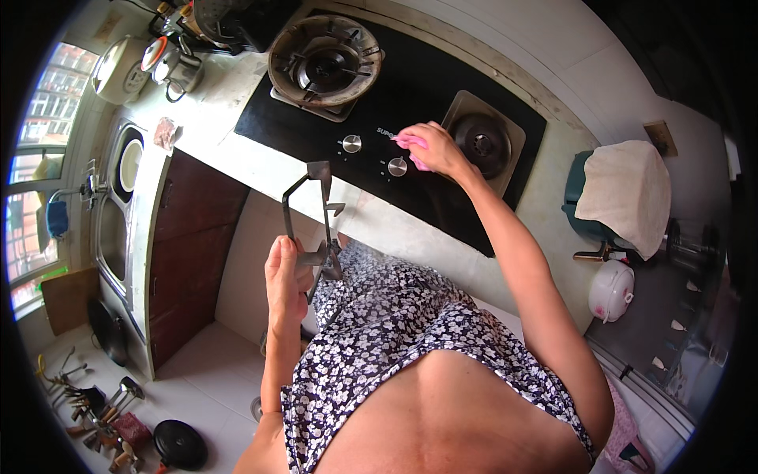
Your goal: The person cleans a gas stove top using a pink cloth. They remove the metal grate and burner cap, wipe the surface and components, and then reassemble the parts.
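Note:
My left hand [286, 275] grips a dark metal pan support [288, 207] from a gas burner, held up in front of the counter edge. In my right hand [436, 148] is a bunched pink cloth [414, 144], over the black glass gas hob [391, 89] near its right control knob [397, 167]. Just beyond that hand, the right burner [482, 142] sits bare of any support. On the left burner stands a round, stained wind-guard ring [325, 61] with its prongs. The left control knob [352, 144] is uncovered.
A double sink [112, 246] lies at the left, under a window. A rice cooker [120, 70] and a steel kettle [177, 66] stand at the back left. On the right are a cloth-covered green container [577, 181] and a white lidded pot [611, 291]. Utensils [100, 409] hang at lower left.

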Available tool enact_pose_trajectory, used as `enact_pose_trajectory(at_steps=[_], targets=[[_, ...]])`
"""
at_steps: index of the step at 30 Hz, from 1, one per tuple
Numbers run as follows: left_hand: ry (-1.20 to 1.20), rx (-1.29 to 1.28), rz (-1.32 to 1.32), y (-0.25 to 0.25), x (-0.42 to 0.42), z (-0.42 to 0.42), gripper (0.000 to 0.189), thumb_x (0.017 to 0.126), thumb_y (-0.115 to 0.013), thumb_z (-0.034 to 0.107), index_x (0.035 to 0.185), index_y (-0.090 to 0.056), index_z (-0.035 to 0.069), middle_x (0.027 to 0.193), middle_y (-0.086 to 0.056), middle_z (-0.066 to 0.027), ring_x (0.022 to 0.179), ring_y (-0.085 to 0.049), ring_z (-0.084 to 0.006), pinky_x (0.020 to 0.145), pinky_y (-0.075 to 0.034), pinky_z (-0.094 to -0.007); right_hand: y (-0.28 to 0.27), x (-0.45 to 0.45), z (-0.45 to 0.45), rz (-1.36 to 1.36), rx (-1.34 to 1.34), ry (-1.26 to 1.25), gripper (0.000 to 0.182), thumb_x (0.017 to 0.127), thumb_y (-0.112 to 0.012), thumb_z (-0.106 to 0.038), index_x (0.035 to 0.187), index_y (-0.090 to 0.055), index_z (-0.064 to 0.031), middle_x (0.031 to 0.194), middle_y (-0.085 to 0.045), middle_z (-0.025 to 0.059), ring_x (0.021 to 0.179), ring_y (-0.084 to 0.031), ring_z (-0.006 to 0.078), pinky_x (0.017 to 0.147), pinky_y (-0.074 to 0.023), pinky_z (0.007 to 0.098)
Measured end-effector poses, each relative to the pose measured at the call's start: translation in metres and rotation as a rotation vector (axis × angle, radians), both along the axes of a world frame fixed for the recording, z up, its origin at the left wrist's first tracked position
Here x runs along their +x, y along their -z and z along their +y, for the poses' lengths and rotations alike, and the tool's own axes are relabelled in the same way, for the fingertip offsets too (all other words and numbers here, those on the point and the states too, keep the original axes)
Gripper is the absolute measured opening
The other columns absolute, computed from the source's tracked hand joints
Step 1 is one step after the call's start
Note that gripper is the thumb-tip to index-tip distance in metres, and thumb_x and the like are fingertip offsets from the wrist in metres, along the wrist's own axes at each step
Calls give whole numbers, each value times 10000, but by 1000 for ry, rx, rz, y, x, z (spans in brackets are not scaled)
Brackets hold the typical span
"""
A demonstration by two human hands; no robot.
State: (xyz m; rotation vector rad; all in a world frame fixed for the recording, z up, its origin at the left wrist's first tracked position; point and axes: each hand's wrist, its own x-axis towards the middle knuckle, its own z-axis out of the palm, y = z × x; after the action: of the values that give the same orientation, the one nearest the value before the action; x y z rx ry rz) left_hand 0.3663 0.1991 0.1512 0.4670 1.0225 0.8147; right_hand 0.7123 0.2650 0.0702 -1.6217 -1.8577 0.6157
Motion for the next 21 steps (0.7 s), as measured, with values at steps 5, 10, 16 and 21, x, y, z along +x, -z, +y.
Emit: enact_pose_trajectory(at_steps=[5,10,16,21], targets=[[-2,-26,23,-8,2,0,215,941,-490,308,818,-507,132,528,-285,93,408,-180,-9,374,-118,-193,32,-10,41,-61,-233,-274,167,766,-567,-72,875,-692,-80,904,-646,36,922,-505,222,839,-414,303],[-46,-14,32,-7,0,-4,210,940,-493,306,820,-510,133,524,-282,92,408,-182,-10,374,-114,-195,37,-1,27,-180,-262,-260,157,754,-562,-50,848,-686,-73,951,-617,89,929,-536,276,825,-446,348],[-38,5,19,-3,-2,-1,186,943,-491,280,823,-510,139,587,-370,88,415,-204,-4,370,-131,-186,22,-11,-42,-148,-278,105,148,752,-555,-47,895,-525,-23,926,-573,163,923,-525,340,841,-428,401],[-37,13,-2,-3,-3,1,161,941,-496,261,833,-512,144,664,-437,90,431,-232,4,367,-149,-176,21,-24,-106,-153,-89,147,106,738,-561,-8,831,-530,-50,875,-558,125,827,-522,327,755,-440,404]])
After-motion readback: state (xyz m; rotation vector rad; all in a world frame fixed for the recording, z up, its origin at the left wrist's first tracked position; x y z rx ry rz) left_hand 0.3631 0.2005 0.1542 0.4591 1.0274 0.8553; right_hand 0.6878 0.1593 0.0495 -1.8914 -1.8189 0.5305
